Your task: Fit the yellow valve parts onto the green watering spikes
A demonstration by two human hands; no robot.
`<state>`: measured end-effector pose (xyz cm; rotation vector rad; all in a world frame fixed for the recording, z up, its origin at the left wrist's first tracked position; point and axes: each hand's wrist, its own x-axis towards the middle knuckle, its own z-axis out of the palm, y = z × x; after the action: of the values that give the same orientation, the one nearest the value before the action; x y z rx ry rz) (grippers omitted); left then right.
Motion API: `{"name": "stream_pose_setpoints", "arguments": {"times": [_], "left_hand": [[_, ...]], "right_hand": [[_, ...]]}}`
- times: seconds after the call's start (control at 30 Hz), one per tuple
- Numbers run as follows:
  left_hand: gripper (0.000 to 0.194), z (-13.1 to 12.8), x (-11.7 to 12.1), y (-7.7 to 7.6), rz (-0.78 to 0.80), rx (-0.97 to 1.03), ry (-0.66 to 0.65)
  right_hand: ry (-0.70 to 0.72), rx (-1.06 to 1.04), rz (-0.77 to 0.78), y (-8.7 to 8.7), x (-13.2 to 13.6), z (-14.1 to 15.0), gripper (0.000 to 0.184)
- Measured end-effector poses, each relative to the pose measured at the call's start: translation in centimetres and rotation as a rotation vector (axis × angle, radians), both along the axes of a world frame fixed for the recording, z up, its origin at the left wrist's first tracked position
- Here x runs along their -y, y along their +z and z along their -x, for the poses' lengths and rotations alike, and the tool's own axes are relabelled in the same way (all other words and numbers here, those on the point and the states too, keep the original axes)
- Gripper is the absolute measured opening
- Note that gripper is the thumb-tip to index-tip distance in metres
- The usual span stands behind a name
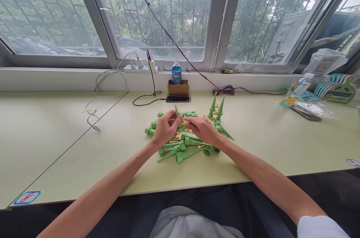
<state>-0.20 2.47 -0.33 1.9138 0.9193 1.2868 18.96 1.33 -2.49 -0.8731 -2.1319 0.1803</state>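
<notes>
My left hand [166, 128] is closed around a green plastic spike [176, 110], its tip pointing up. My right hand [203, 129] meets it from the right, fingers pinching a small yellow plastic valve piece [185, 121] against the spike's side. How far the piece sits in the spike is hidden by my fingers. Below and around both hands lies a loose pile of green spikes [192, 153] and caps, with small yellow pieces [200, 147] among them. Two green spikes [221, 108] stand upright just right of my right hand, yellow parts attached.
Behind the pile, a phone [178, 98] lies before a small cardboard box [178, 89] and a blue-labelled bottle [176, 73]. Cables [225, 90] and a power strip [140, 68] run along the window wall. Far right are a drink bottle [296, 91], another phone [306, 113] and hangers [334, 88].
</notes>
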Motion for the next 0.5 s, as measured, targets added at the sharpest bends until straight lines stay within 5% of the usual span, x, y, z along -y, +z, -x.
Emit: {"name": "stream_pose_setpoints", "arguments": {"times": [0.5], "left_hand": [[0.023, -0.02, 0.52, 0.12, -0.076, -0.098, 0.027]], "right_hand": [[0.016, 0.033, 0.120, -0.04, 0.13, 0.01, 0.028]]}}
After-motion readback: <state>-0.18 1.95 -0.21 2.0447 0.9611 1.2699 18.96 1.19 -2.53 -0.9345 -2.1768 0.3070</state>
